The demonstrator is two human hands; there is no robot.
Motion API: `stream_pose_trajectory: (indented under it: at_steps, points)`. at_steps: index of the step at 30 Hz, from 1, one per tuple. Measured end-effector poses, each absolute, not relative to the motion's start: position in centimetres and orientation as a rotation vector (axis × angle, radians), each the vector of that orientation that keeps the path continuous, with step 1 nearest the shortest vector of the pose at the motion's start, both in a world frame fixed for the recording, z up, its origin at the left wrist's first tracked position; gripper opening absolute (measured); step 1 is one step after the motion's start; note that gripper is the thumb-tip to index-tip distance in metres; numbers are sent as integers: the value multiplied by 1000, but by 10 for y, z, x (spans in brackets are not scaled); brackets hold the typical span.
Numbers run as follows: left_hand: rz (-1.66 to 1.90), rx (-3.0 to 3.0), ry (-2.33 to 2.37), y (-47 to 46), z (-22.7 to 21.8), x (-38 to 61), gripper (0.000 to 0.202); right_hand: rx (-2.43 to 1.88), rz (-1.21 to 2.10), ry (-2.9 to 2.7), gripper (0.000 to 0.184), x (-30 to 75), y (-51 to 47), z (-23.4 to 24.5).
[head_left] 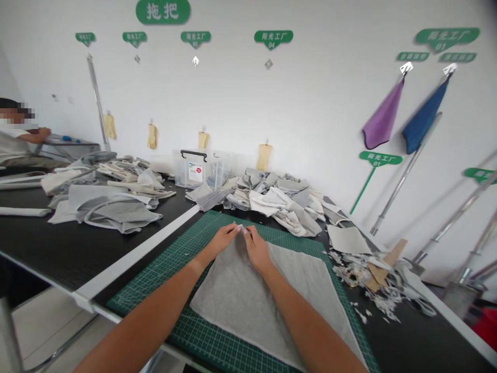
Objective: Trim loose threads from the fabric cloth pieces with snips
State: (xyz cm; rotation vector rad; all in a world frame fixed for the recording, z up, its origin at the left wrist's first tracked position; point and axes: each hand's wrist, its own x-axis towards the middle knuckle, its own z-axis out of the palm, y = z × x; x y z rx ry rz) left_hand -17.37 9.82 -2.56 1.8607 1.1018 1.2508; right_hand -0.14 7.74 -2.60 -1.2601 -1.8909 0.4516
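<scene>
A grey cloth [240, 295] lies spread over a green cutting mat [155, 282] on the black table. At the cloth's far edge my left hand [225, 239] pinches the fabric between thumb and fingers. Close beside it, my right hand [256, 248] grips the same edge, the fingertips of both hands almost meeting. A small bit of the edge shows bunched up between them. My forearms reach across the cloth and cover parts of it.
Heaps of grey and white cloths [279, 199] lie behind the mat, with another pile [108, 199] to the left. A clear plastic box [200, 173] stands by the wall. Scraps [378, 285] litter the right side. At far left sits another person [17, 137].
</scene>
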Motion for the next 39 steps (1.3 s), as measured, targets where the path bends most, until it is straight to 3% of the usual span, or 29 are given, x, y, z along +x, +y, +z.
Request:
stream_pose_trajectory:
  at_steps: [39]
  points:
    - [1171, 1835, 995, 103, -37, -181, 42, -1224, 454, -1922, 38, 3, 83, -35]
